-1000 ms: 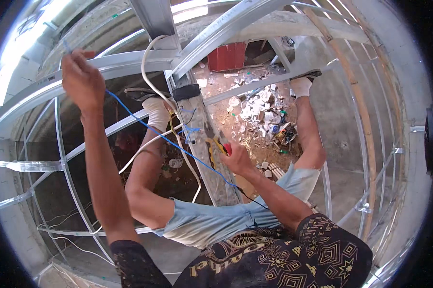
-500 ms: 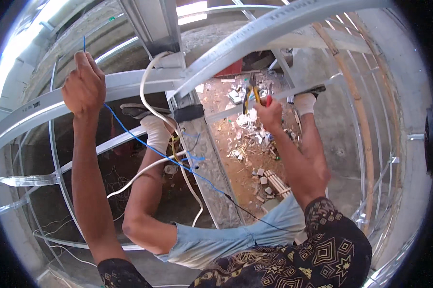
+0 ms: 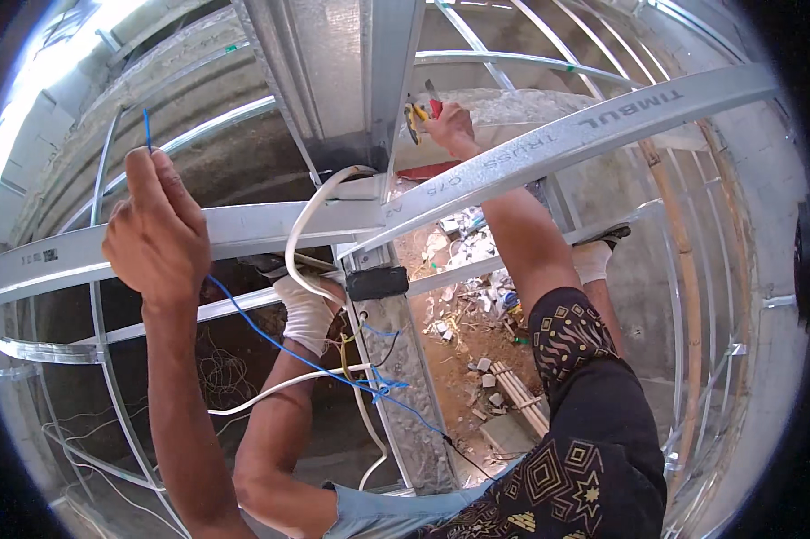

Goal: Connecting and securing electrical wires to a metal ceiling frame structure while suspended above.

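Observation:
Raised on the left, my left hand (image 3: 158, 229) is closed around a blue wire (image 3: 284, 340). A short end of the wire sticks up above the fingertips, and the rest runs down to the right, joining a dark length near my shorts. My right hand (image 3: 453, 128) is beyond the right metal channel (image 3: 549, 162), the forearm passing behind it. It is closed on yellow-and-black-handled pliers (image 3: 413, 124) together with a red-handled tool (image 3: 435, 107) with a grey tip, whose exact kind I cannot make out.
A wide metal post (image 3: 338, 81) rises between my hands. A thick white cable (image 3: 295, 238) loops down beside it. My feet stand among thin metal bars, one in a white sock (image 3: 306, 316). Far below, debris and a bundle of sticks (image 3: 520, 395) lie on the brown floor.
My right hand has reached farther away and to the left with the pliers and red-handled tool, passing behind the channel. The left hand keeps the blue wire, slightly lower. The view has shifted.

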Action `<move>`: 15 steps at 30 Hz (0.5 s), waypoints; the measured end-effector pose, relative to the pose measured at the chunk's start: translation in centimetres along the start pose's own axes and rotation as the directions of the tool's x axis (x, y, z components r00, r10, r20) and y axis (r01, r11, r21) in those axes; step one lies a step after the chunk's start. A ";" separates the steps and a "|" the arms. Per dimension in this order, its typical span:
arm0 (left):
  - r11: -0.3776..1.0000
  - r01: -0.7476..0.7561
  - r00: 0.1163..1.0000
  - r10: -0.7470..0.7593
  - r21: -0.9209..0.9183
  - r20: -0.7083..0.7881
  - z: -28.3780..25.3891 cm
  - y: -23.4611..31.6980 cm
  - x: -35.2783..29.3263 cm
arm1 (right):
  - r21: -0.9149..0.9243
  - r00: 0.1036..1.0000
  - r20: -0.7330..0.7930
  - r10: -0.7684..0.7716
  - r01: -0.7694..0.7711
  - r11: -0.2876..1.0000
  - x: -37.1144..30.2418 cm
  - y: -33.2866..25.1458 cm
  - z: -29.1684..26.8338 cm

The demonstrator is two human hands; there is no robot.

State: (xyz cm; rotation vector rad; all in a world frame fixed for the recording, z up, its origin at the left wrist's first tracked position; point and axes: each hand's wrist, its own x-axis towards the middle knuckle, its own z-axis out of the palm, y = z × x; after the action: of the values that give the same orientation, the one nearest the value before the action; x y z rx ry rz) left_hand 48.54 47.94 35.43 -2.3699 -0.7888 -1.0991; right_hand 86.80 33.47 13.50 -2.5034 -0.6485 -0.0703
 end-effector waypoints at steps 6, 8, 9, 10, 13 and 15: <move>0.998 -0.007 1.000 0.007 0.056 -0.001 0.2 -0.9 -0.5 | 0.240 0.978 0.176 0.111 -0.152 0.959 -0.8 -3.1 -3.7; 0.999 -0.001 1.000 0.001 0.032 -0.001 0.0 -1.0 -0.5 | 0.227 0.896 0.402 0.187 -0.296 0.928 -0.1 -2.8 -4.7; 1.000 0.005 1.000 -0.005 0.001 -0.007 -0.2 -0.8 -0.1 | 0.165 0.975 0.212 0.066 -0.102 0.981 1.4 -1.1 -3.5; 1.000 0.011 1.000 -0.011 -0.005 -0.013 0.0 -0.3 0.0 | 0.058 0.996 0.029 -0.081 0.079 0.995 2.7 0.8 -2.2; 1.000 0.016 1.000 -0.017 -0.027 -0.023 0.1 0.2 -0.3 | -0.183 0.942 -0.115 -0.317 0.293 0.938 3.9 4.0 1.9; 0.998 0.024 1.000 -0.024 -0.062 0.011 -0.1 -0.2 -0.6 | -0.278 0.914 -0.160 -0.373 0.321 0.905 2.5 4.0 4.1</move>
State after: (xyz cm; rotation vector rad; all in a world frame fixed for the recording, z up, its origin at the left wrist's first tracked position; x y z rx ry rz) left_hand 48.11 47.83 35.06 -2.4245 -0.7995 -1.1380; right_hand 90.54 33.73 8.48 -2.5311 -1.0460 -0.5738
